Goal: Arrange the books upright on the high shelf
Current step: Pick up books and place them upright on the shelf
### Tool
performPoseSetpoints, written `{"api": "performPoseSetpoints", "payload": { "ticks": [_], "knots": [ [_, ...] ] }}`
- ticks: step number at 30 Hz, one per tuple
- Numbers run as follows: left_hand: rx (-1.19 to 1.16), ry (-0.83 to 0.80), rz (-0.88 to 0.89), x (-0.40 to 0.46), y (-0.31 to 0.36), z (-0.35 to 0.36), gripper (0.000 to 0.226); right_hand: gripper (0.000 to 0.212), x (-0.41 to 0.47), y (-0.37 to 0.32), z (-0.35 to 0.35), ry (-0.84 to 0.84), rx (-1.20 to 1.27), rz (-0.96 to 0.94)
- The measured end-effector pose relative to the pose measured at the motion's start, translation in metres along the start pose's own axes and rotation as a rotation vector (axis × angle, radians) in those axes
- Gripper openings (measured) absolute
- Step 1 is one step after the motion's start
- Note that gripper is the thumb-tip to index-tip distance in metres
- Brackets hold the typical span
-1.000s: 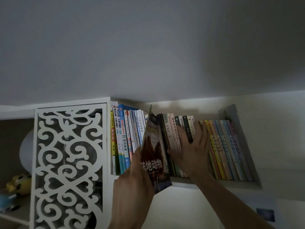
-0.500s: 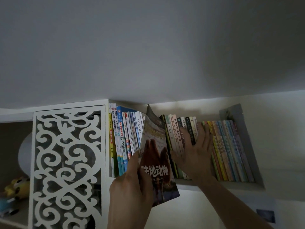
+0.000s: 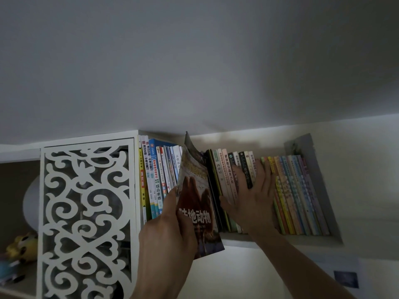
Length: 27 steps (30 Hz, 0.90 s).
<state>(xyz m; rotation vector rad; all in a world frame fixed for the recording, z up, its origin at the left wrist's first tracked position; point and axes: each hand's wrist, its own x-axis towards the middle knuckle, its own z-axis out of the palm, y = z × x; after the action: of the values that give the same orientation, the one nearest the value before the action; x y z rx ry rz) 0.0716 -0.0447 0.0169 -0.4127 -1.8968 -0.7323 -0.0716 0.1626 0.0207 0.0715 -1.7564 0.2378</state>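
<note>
A thin brown-covered animal book (image 3: 197, 190) with white Chinese title leans into a gap in the row on the high shelf (image 3: 280, 239). Its lower corner hangs below the shelf edge. My left hand (image 3: 168, 236) grips it near the bottom, thumb on the cover. My right hand (image 3: 251, 197) lies flat with straight fingers against the spines of the middle books (image 3: 228, 175), pressing them to the right. To the left of the gap stand upright textbooks (image 3: 154, 180). On the right a set of pastel spines (image 3: 298, 190) leans.
A white fretwork panel (image 3: 86, 221) stands left of the shelf. Behind it is an open compartment with a yellow toy (image 3: 22, 247) and a pale round object (image 3: 32, 201). The grey ceiling is close above the books. A small dark picture (image 3: 345, 279) hangs on the wall below right.
The brown book has shifted slightly lower and outward in my left hand, its corner dropping below the shelf edge. My right hand stays pressed on the spines.
</note>
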Motion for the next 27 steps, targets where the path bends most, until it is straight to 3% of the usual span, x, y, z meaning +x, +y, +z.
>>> {"api": "performPoseSetpoints", "payload": {
  "ticks": [15,22,27],
  "knots": [
    [-0.065,0.019,-0.045,0.045,0.006,0.052,0.025,0.091,0.0,-0.001,-0.002,-0.028,-0.026,0.008],
    [-0.218,-0.044,-0.035,0.063,-0.01,0.115,0.041,0.091,0.002,-0.003,-0.003,0.014,-0.013,0.009],
    [-0.092,-0.088,0.066,0.043,-0.033,0.144,0.069,0.096,0.001,0.0,0.001,-0.022,-0.041,0.002]
  ]
}}
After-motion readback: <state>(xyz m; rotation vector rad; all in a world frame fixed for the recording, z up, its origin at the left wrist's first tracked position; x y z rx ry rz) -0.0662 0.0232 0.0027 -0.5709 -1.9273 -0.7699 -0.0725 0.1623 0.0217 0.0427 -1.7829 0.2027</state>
